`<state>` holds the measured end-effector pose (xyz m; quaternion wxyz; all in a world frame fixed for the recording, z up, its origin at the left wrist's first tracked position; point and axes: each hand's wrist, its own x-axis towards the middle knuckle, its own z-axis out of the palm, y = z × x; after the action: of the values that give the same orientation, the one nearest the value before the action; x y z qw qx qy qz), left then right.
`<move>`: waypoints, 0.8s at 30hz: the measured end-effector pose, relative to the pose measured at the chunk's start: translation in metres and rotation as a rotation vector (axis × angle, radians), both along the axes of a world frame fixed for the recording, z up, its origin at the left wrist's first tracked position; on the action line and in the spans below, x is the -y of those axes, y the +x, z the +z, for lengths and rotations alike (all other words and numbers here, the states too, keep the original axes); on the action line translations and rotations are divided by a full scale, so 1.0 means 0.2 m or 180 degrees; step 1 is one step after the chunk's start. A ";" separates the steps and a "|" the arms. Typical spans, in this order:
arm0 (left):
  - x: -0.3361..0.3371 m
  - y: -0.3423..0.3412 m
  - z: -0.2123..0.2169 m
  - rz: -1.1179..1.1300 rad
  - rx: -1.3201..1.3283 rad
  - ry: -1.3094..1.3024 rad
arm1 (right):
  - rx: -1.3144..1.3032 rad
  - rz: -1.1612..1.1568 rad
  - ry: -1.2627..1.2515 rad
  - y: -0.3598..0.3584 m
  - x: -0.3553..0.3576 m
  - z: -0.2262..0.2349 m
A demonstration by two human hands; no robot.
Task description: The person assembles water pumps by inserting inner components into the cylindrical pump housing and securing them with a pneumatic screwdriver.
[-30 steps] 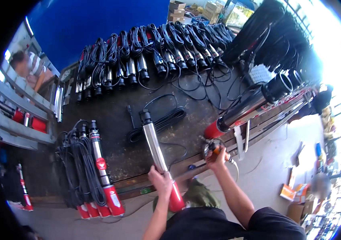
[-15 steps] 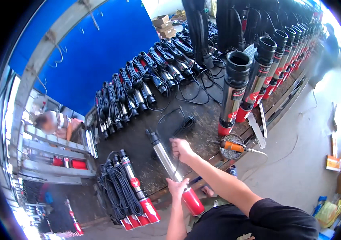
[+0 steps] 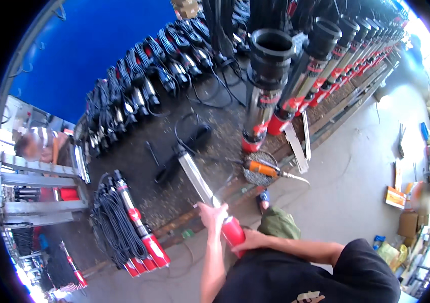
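A steel submersible pump motor with a red end lies slanting over the near edge of the dark workbench. My left hand is closed round its steel body, just above the red section. Around the red lower end wraps my right hand, partly hidden behind it. A thin black cable runs from the motor's far end to a dark cable coil. Left of the motor lies a black tool with a thin shaft, which looks like a screwdriver.
Several pumps with coiled cables lie at the left edge. Upright pumps line the right side; more cabled units lie behind. An orange power tool rests over a bowl of small metal parts. Another person is at far left.
My right hand has moved from beside the motor's far end down to its red end. The whole view has shifted, so the bench contents appear further up and left.
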<state>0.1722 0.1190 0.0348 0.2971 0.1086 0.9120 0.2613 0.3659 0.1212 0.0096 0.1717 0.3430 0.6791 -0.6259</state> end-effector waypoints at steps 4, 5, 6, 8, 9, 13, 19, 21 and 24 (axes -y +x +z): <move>-0.06 0.06 -0.09 0.0115 0.0018 0.0085 | 0.0941 0.0337 0.0024 0.00 -0.11 0.06; -0.09 0.09 -0.10 0.0097 -0.0138 0.0016 | 0.0829 0.0051 -0.0091 0.03 -0.13 0.07; -0.13 0.10 -0.09 0.0096 -0.0322 -0.0016 | 0.0698 0.0067 -0.0094 0.03 -0.15 0.07; -0.08 0.07 -0.14 0.0107 -0.0150 0.0368 | 0.0483 0.0082 -0.0071 0.04 -0.18 0.05; -0.09 0.08 -0.16 0.0143 -0.0169 0.0350 | 0.0375 0.0118 0.0025 0.05 -0.19 0.03; -0.08 0.08 -0.22 0.0163 -0.0135 0.0197 | 0.0194 -0.0205 0.0914 0.14 -0.43 0.07; -0.12 0.07 -0.12 0.0008 -0.0126 0.0231 | 0.0815 -0.3180 0.3166 0.53 -1.46 0.04; -0.14 0.06 -0.05 -0.0291 -0.0494 0.0156 | 0.1082 -0.2986 0.3411 0.63 -1.69 -0.11; -0.13 0.03 0.06 -0.0344 -0.0867 0.0330 | 0.1173 -0.2709 0.2361 0.69 -1.85 -0.10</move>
<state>0.1786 0.1454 0.0460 0.1783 0.2071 0.9219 0.2746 0.5047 0.4918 -0.0109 -0.1107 0.7252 0.6142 -0.2907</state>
